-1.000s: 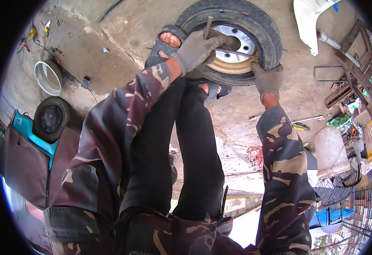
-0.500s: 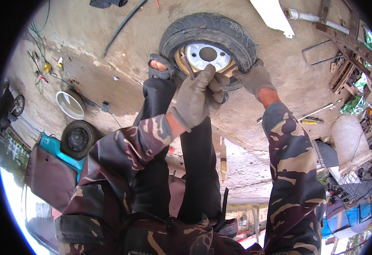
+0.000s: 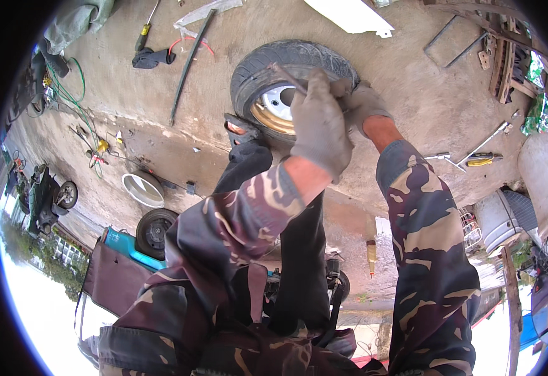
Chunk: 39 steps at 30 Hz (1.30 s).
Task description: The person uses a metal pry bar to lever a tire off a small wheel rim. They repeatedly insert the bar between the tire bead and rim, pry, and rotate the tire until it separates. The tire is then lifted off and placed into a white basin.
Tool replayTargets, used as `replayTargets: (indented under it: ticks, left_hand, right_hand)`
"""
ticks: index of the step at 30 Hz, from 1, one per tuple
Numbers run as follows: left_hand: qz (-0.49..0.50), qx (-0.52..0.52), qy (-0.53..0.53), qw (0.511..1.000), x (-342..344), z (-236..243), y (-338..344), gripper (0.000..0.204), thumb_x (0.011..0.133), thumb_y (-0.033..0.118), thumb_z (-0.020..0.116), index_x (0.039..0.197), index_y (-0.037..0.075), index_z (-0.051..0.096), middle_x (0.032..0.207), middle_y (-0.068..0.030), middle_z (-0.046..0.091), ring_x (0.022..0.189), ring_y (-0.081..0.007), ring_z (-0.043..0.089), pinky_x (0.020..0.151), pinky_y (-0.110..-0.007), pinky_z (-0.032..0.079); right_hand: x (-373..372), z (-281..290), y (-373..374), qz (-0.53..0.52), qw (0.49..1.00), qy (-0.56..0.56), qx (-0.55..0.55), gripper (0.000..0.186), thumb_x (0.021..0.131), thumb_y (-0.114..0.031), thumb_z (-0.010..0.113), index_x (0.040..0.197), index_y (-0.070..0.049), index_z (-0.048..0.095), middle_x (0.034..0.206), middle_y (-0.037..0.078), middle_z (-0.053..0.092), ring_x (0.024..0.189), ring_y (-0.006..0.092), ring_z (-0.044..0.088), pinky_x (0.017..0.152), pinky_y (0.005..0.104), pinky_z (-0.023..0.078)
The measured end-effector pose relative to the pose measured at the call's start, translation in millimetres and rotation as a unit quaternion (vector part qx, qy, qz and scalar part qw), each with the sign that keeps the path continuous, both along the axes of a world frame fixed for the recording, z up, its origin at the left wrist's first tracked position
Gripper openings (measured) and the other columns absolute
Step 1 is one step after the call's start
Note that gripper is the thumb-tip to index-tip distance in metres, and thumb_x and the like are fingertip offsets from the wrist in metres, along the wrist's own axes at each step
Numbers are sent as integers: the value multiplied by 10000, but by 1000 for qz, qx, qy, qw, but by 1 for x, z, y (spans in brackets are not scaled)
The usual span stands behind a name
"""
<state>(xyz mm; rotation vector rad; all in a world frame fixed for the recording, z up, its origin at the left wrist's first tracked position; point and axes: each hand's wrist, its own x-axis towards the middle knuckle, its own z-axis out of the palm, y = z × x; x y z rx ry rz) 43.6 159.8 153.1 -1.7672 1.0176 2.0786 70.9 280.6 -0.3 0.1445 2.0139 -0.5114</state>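
Concrete ground | tyre upper centre of frame, around its rim | your left hand closed round the bar, your right hand by the tyre's right edge, grip unclear | best brace the tyre and guard the rim's face from the bar

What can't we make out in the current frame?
- Right hand, head view: fingers partly hidden by the left hand; grip unclear.
- Bar, head view: upper tip blurred; lower end hidden by the left hand.
- Rim, head view: right part covered by both hands.
- White panel, head view: cut off by the top edge.
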Motion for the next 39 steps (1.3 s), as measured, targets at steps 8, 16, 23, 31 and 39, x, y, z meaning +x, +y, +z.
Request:
replayTargets:
  ticks: [8, 16, 23, 31, 39]
  left_hand:
    - [-217, 63, 130, 966, -25, -32, 47, 470, 1135, 371, 478, 1249, -77, 563, 1169, -215, 680, 913, -316, 746, 763, -433, 668]
    - [-363, 151, 82, 916, -61, -68, 18, 423, 1154, 364, 432, 1297, -29, 493, 1163, -231, 672, 953, -420, 769, 755, -535, 651]
    - [-409, 123, 111, 897, -59, -51, 5, 446, 1163, 358, 374, 1367, -33, 437, 1229, -264, 645, 971, -477, 762, 800, -571, 658]
    - [-401, 152, 102, 898, -56, -79, -8, 464, 1147, 407, 448, 1283, -29, 528, 1184, -242, 673, 940, -434, 756, 752, -571, 648]
    - [-502, 145, -28, 852, -62, -101, 21, 463, 1129, 443, 541, 1085, -17, 579, 1086, -252, 735, 937, -371, 779, 734, -475, 671]
  right_hand:
    - [19, -20, 13, 57, 997, 43, 28, 716, 939, -549, 723, 1388, 1, 627, 1399, 260, 682, 1299, 400, 676, 1087, 467, 543]
    - [9, -12, 2, 76, 997, -6, 29, 679, 954, -593, 689, 1384, -69, 721, 1391, 244, 691, 1298, 389, 674, 1089, 475, 538]
    - [36, 1, 11, -99, 995, 20, 4, 841, 874, -523, 814, 1453, 36, 571, 1388, 280, 677, 1308, 424, 658, 1100, 475, 530]
    - [81, -14, -3, -156, 984, -11, 84, 859, 877, -521, 852, 1391, 84, 524, 1350, 321, 679, 1273, 460, 672, 1060, 504, 550]
    - [103, -26, 6, -182, 979, 78, 41, 768, 905, -532, 821, 1311, 57, 541, 1208, 293, 740, 1156, 470, 718, 979, 527, 575]
